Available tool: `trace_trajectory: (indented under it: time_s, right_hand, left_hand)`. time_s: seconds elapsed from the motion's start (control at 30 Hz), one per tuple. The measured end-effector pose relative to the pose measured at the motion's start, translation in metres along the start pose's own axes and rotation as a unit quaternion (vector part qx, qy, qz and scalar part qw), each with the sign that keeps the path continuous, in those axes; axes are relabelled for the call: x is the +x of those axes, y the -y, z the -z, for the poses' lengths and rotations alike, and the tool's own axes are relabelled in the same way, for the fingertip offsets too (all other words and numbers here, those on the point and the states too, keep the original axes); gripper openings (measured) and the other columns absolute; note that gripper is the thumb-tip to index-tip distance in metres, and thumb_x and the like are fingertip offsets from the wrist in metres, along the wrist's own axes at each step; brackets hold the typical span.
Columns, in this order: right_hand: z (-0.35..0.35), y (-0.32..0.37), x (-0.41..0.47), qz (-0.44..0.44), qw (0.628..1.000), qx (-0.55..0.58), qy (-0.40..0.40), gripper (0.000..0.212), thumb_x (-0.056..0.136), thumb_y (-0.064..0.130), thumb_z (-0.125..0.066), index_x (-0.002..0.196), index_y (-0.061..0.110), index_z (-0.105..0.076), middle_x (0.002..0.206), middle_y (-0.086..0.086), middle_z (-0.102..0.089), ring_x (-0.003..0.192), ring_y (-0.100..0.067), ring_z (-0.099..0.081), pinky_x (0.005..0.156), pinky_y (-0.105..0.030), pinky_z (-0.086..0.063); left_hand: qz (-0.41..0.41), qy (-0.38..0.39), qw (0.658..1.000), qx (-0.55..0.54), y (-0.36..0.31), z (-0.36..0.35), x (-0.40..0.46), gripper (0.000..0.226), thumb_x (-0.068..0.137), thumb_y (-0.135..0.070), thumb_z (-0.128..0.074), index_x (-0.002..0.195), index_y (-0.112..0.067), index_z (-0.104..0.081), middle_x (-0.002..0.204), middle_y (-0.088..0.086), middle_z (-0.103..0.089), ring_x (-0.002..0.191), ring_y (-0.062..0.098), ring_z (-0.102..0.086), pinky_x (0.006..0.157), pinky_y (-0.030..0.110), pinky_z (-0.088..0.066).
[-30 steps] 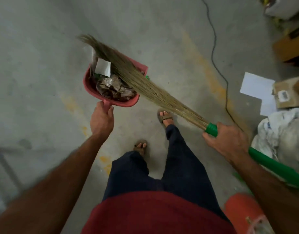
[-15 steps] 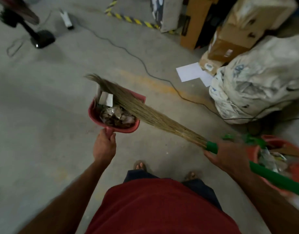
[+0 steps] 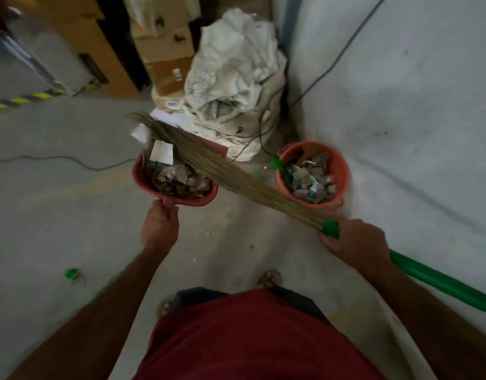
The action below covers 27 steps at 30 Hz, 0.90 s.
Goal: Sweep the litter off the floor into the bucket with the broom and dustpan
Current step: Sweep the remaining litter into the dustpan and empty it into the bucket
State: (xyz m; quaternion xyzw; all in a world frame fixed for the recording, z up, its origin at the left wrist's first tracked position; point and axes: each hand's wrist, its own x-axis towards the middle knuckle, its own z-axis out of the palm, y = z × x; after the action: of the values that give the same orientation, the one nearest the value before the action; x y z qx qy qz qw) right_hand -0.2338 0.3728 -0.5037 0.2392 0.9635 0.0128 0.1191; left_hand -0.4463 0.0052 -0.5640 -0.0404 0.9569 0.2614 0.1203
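The loaded dustpan (image 3: pixel 176 185), gripped by the left hand (image 3: pixel 160 229), is now held just left of the bucket (image 3: pixel 313 174), which has come fully into view. The right hand (image 3: pixel 354 244) still clasps the broom (image 3: pixel 236 176), its bristles lying across the dustpan's litter (image 3: pixel 181 178), and a white sack (image 3: pixel 236 75) stands behind the bucket.

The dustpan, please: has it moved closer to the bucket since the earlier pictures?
Yes. The left hand has carried the dustpan toward the bucket, which now sits just to its right.

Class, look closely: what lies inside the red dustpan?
The dustpan holds crumpled wrappers and a white paper scrap. The broom bristles lie across its right side, hiding what is underneath.
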Motion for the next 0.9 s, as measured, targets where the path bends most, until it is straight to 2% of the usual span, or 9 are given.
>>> trace_trajectory:
  time_s: [0.1, 0.23, 0.43, 0.5, 0.6, 0.7, 0.8, 0.9]
  right_hand:
    - [-0.002, -0.06, -0.009, -0.058, 0.998, -0.009, 0.037, 0.056, 0.082, 0.079, -0.045, 0.09, 0.026, -0.061, 0.065, 0.008, -0.049, 0.053, -0.014, -0.048, 0.051, -0.026, -0.037]
    - [-0.01, -0.116, -0.034, -0.105, 0.993, 0.006, 0.051, 0.058, 0.085, 0.082, -0.037, 0.089, 0.027, -0.055, 0.063, 0.007, -0.053, 0.05, -0.013, -0.054, 0.046, -0.022, -0.044]
    - [-0.044, -0.154, -0.08, -0.203, 0.974, 0.049, 0.088, 0.062, 0.086, 0.083, -0.034, 0.087, 0.026, -0.058, 0.057, 0.01, -0.052, 0.042, -0.007, -0.05, 0.043, -0.024, -0.051]
    - [-0.052, -0.158, -0.091, -0.231, 0.966, 0.062, 0.102, 0.06, 0.087, 0.08, -0.039, 0.089, 0.024, -0.06, 0.055, 0.011, -0.05, 0.04, -0.005, -0.048, 0.04, -0.02, -0.046]
    - [-0.059, -0.161, -0.098, -0.279, 0.949, 0.085, 0.119, 0.056, 0.086, 0.078, -0.045, 0.089, 0.025, -0.062, 0.057, 0.012, -0.049, 0.041, -0.002, -0.046, 0.038, -0.015, -0.031]
    - [-0.067, -0.159, -0.092, -0.304, 0.938, 0.095, 0.136, 0.054, 0.089, 0.075, -0.046, 0.091, 0.023, -0.062, 0.06, 0.01, -0.051, 0.044, -0.002, -0.047, 0.036, -0.015, -0.028]
    - [-0.072, -0.15, -0.075, -0.328, 0.926, 0.131, 0.138, 0.049, 0.091, 0.068, -0.051, 0.089, 0.02, -0.058, 0.061, 0.008, -0.048, 0.046, -0.006, -0.049, 0.038, -0.02, -0.035]
    - [-0.075, -0.137, -0.049, -0.338, 0.916, 0.156, 0.147, 0.047, 0.095, 0.065, -0.047, 0.101, 0.019, -0.054, 0.065, 0.005, -0.052, 0.047, -0.01, -0.053, 0.042, -0.027, -0.05]
  left_hand:
    - [-0.055, 0.036, 0.998, 0.02, -0.064, -0.044, 0.003, 0.03, 0.097, -0.031, -0.053, 0.107, -0.004, -0.048, 0.101, 0.022, -0.061, 0.094, 0.043, -0.059, 0.068, 0.042, -0.04]
    - [-0.09, 0.098, 0.989, 0.065, -0.133, -0.088, -0.001, 0.033, 0.097, -0.035, -0.052, 0.11, -0.005, -0.048, 0.107, 0.019, -0.062, 0.099, 0.04, -0.06, 0.075, 0.044, -0.046]
    - [-0.165, 0.185, 0.96, 0.13, -0.209, -0.148, 0.001, 0.038, 0.098, -0.036, -0.052, 0.117, -0.003, -0.05, 0.115, 0.02, -0.061, 0.108, 0.04, -0.059, 0.083, 0.045, -0.047]
    - [-0.178, 0.214, 0.947, 0.158, -0.232, -0.169, 0.004, 0.039, 0.098, -0.037, -0.05, 0.12, -0.004, -0.05, 0.119, 0.019, -0.06, 0.111, 0.038, -0.057, 0.087, 0.045, -0.047]
    - [-0.211, 0.254, 0.923, 0.199, -0.263, -0.2, 0.011, 0.042, 0.1, -0.036, -0.046, 0.126, -0.004, -0.048, 0.126, 0.019, -0.056, 0.117, 0.037, -0.054, 0.094, 0.044, -0.046]
    - [-0.253, 0.295, 0.89, 0.238, -0.291, -0.229, 0.025, 0.042, 0.101, -0.033, -0.044, 0.131, -0.005, -0.049, 0.13, 0.019, -0.053, 0.121, 0.036, -0.052, 0.097, 0.043, -0.044]
    - [-0.316, 0.328, 0.848, 0.271, -0.316, -0.253, 0.042, 0.039, 0.101, -0.028, -0.044, 0.136, -0.012, -0.05, 0.135, 0.018, -0.05, 0.123, 0.037, -0.05, 0.098, 0.045, -0.043]
    - [-0.34, 0.355, 0.818, 0.297, -0.34, -0.272, 0.061, 0.038, 0.1, -0.021, -0.045, 0.137, -0.015, -0.051, 0.141, 0.017, -0.048, 0.128, 0.037, -0.047, 0.102, 0.045, -0.041]
